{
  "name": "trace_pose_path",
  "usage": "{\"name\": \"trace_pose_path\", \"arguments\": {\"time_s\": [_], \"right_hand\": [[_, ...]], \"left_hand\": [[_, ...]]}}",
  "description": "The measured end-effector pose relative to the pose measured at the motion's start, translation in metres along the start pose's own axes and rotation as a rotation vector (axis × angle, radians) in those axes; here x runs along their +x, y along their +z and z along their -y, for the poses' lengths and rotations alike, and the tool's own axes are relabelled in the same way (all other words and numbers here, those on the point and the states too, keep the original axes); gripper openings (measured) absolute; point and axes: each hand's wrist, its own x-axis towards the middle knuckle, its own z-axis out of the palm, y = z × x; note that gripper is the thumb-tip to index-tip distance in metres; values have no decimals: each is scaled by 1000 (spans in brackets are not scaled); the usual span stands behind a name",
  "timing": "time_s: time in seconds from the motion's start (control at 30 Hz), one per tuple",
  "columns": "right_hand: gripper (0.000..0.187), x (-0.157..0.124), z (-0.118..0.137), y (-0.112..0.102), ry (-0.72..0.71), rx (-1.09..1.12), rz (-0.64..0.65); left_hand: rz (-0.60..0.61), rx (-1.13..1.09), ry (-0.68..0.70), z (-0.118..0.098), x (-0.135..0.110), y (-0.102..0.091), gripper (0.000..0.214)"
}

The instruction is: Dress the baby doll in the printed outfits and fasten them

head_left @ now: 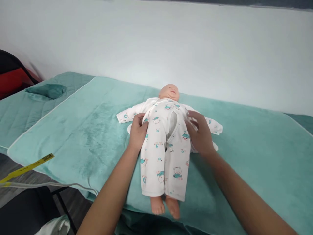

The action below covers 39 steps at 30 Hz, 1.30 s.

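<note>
A baby doll (170,91) lies on its back, its head toward the wall and its bare feet toward me. It has on a white printed top (132,112) with long sleeves spread out to both sides. White baby trousers (154,156) with teddy prints and an open crotch cover its legs and reach high on the chest. My left hand (138,130) is closed at the left side of the trousers, fingers curled against the cloth. At the other side, my right hand (200,132) touches the trousers with fingers apart, slightly blurred.
Underneath is a green plush blanket (73,130) with white piping, on a bed against a white wall (156,45). A green quilted cover (14,114) shows at the left. Near the front left are a yellow tag (29,167), a pale cord (61,185) and a black chair (26,209).
</note>
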Motion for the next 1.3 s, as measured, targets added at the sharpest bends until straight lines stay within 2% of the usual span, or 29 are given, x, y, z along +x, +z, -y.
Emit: {"name": "trace_pose_path", "arguments": {"time_s": [0.1, 0.17, 0.23, 0.3, 0.4, 0.47, 0.57, 0.7, 0.83, 1.0, 1.3], "right_hand": [[18, -57, 35, -21, -122, -113, 52], [20, -91, 63, -30, -196, -146, 189], [21, -119, 89, -33, -282, -151, 397], [20, -139, 108, -29, -294, -232, 528], [21, -158, 120, -19, -235, -369, 577], [24, -165, 120, -12, -207, -442, 545], [29, -171, 119, -4, -186, -535, 465], [16, -170, 117, 5, -199, -566, 434], [14, -169, 117, 6, -256, -531, 425], [13, -178, 124, -5, -310, -402, 458], [16, -192, 125, -13, -313, -350, 452]], "left_hand": [[-89, 32, 77, 3, -36, -18, 30], [-118, 80, 120, 4, -70, -36, 23], [-52, 118, 81, 5, -110, -55, 17], [87, 152, 72, 4, -149, -70, 20], [272, 227, 134, -1, -193, -79, 34], [313, 288, 167, -3, -208, -77, 38], [246, 369, 241, -1, -211, -69, 31], [176, 393, 323, 3, -204, -60, 16], [151, 323, 276, -5, -208, -60, 11], [121, 294, 221, -16, -221, -67, 10], [135, 321, 194, -16, -234, -74, 11]]}}
